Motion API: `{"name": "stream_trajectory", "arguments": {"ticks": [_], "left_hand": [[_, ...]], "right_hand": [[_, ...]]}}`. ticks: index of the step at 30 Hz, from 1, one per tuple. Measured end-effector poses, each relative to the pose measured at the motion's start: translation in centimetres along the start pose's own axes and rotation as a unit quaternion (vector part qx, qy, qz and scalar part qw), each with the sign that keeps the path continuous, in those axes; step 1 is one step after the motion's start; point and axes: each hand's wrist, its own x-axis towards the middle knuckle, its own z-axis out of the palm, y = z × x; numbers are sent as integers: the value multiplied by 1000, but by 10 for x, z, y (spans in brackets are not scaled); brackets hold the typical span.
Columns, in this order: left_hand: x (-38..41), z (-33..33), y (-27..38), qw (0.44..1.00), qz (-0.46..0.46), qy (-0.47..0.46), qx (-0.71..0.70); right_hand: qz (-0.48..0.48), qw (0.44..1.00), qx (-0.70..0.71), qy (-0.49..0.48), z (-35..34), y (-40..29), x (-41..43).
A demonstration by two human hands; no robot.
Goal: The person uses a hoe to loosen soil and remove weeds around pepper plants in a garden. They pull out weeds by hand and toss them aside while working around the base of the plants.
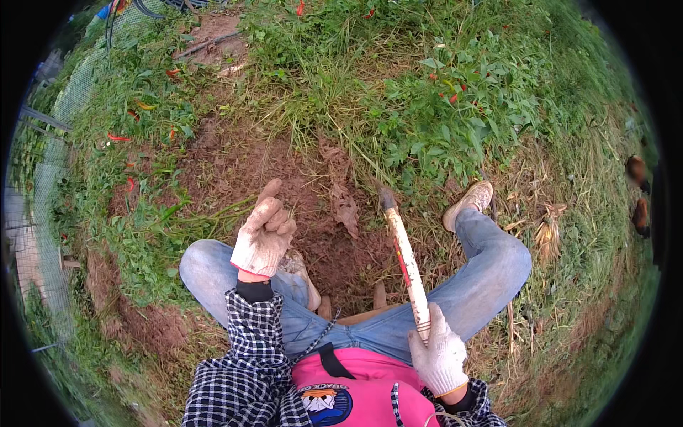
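My right hand (pixel 440 352), in a white knit glove, grips the lower end of a hand tool's pale, worn handle (pixel 408 267). The handle carries a red strip and slants away from me across my right thigh. Its far end is a dark socket (pixel 387 198) near the ground, and I cannot make out a blade. Above my left knee, my left hand (pixel 265 230) is palm up in a soil-stained glove. One finger stretches out, the others curl loosely, and nothing is plainly held. Beneath lies bare reddish soil (pixel 320 256) with a soil-coated, crumpled strip (pixel 342 200).
Pepper plants (pixel 459 101) bearing red fruit grow ahead on the right, with more red peppers (pixel 118 137) at left. Cut green stems (pixel 213 216) lie beside my left hand. A mesh fence (pixel 50 213) runs along the left. I sit on a low wooden stool (pixel 368 316). Dry husks (pixel 549 232) lie right.
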Motion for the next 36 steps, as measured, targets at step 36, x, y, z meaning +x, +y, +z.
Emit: {"name": "stream_trajectory", "arguments": {"ticks": [36], "left_hand": [[-2, -2, -57, 988, -147, -42, 14]], "right_hand": [[-169, 812, 529, -179, 6, -67, 156]]}}
